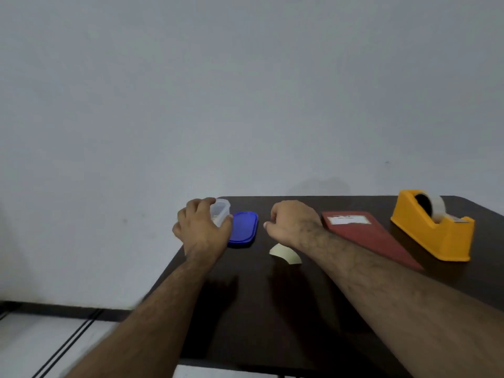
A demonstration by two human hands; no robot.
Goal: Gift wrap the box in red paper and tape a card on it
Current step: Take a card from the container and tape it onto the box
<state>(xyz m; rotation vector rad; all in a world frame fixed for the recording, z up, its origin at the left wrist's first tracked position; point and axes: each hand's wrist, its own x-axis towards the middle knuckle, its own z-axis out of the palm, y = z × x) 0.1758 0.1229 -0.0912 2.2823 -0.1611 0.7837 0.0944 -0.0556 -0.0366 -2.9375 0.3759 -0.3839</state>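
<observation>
Left hand (203, 227) grips clear box (220, 211), contents unclear; right hand (293, 222) curled, empty

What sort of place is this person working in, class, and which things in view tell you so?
Probably a plain indoor room set up as a small craft or desk station: a dark table against a bare wall, a yellow tape dispenser, and folded red paper lying ready.

Table (272, 309) dark wood-look, matt, faint sheen. Box (219, 211) clear translucent plastic. Lid (244, 227) blue glossy plastic. Red paper (362, 236) matt, white label. Tape dispenser (436, 230) yellow smooth plastic. Card (285, 256) cream matt paper.
</observation>
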